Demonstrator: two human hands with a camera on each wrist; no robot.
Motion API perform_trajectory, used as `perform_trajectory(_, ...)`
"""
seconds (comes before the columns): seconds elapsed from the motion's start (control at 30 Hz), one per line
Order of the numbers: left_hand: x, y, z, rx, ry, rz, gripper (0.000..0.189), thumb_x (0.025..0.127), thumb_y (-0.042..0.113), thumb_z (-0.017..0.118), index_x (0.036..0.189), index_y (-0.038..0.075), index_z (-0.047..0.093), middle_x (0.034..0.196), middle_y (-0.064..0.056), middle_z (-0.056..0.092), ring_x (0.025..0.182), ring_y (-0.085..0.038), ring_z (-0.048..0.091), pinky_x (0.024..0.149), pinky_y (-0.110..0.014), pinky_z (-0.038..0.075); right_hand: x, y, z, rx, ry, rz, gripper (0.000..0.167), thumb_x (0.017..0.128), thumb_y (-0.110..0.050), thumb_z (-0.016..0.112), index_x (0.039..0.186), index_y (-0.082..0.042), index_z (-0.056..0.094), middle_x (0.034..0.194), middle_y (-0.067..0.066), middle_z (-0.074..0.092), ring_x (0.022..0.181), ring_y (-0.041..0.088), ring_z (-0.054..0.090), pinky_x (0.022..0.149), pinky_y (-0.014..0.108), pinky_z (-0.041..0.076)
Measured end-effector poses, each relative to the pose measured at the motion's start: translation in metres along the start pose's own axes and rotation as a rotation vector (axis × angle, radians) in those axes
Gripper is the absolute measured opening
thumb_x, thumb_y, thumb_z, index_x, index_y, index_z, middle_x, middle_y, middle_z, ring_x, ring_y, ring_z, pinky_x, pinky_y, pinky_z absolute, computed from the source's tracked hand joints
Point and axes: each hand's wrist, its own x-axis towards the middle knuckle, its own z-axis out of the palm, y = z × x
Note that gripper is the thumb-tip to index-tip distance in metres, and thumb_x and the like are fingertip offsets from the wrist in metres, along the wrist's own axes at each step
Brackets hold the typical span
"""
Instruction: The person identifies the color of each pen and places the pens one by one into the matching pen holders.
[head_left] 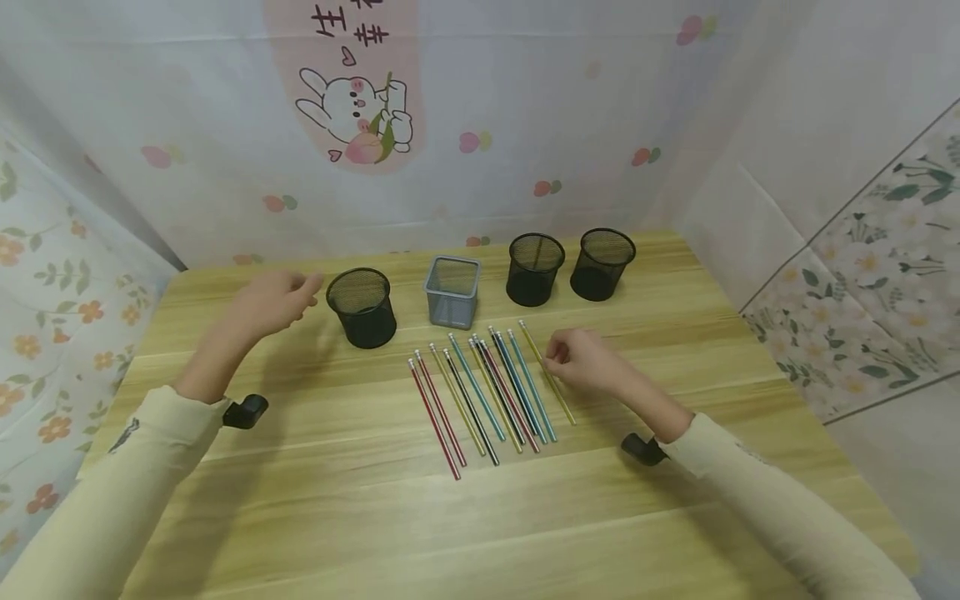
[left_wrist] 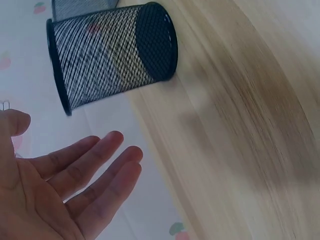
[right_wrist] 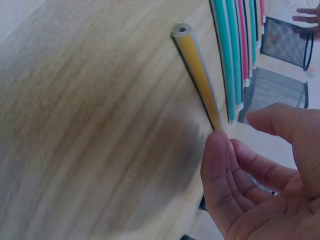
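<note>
My left hand (head_left: pixel 276 302) hovers with relaxed fingers beside the leftmost black mesh pen cup (head_left: pixel 362 308). In the left wrist view that cup (left_wrist: pixel 110 57) stands apart from the fingertips. Over on the right, my right hand (head_left: pixel 588 360) is at a yellow pencil (head_left: pixel 547 372), the rightmost of a spread of pencils. The right wrist view has the yellow pencil (right_wrist: pixel 197 65) running behind the fingers, the thumb held away from them; whether they touch it I cannot tell. Red pencils (head_left: pixel 435 417), blue pencils (head_left: pixel 476 387) and several dark and yellow ones lie roughly parallel.
Behind the pencils stands a grey square mesh holder (head_left: pixel 453 292). Two more round black mesh cups, one (head_left: pixel 534 271) nearer the middle and another (head_left: pixel 602 265) farther right, stand near the back edge. The wooden table (head_left: pixel 360 533) is bordered by printed cloth (head_left: pixel 480 100).
</note>
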Motion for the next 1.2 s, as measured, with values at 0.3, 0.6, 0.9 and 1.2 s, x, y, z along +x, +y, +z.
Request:
perform_trajectory(0.3, 0.013, 0.009, 0.014, 0.132, 0.004, 0.012, 0.053, 0.108, 0.038, 0.042, 0.111, -0.008, 0.067, 0.102, -0.025, 0.068, 0.082, -0.037, 0.067, 0.069, -0.050, 0.050, 0.005, -0.003, 0.009, -0.041, 0.015, 0.076, 0.014, 0.091, -0.013, 0.073, 0.083, -0.006, 0.064, 0.074, 0.001, 0.063, 0.063, 0.015, 0.055, 0.061, 0.032, 0.047)
perform_trajectory(0.6, 0.018, 0.014, 0.021, 0.149, -0.014, -0.024, 0.044, 0.106, 0.030, 0.041, 0.071, 0.007, 0.053, 0.067, -0.013, 0.063, 0.060, -0.027, 0.063, 0.054, -0.039, 0.046, 0.011, -0.009, 0.015, -0.149, 0.037, 0.086, 0.023, 0.088, -0.014, 0.075, 0.074, -0.009, 0.057, 0.065, 0.000, 0.053, 0.057, 0.015, 0.047, 0.055, 0.032, 0.039)
perform_trajectory(0.9, 0.022, 0.016, 0.025, 0.131, -0.028, -0.104, 0.050, 0.104, 0.027, 0.032, 0.081, -0.001, 0.066, 0.075, -0.016, 0.067, 0.062, -0.031, 0.063, 0.052, -0.037, 0.047, 0.017, -0.014, 0.014, -0.198, 0.009, 0.149, 0.027, 0.088, -0.013, 0.075, 0.068, -0.011, 0.057, 0.065, 0.000, 0.054, 0.060, 0.019, 0.051, 0.056, 0.034, 0.041)
perform_trajectory(1.2, 0.026, 0.022, 0.023, 0.060, -0.160, -0.162, 0.047, 0.109, 0.024, 0.027, 0.102, -0.006, 0.063, 0.100, -0.019, 0.071, 0.086, -0.036, 0.065, 0.068, -0.041, 0.056, 0.020, -0.018, 0.012, -0.194, -0.009, 0.164, 0.034, 0.084, -0.008, 0.075, 0.059, -0.013, 0.053, 0.059, -0.002, 0.049, 0.056, 0.016, 0.045, 0.055, 0.033, 0.037)
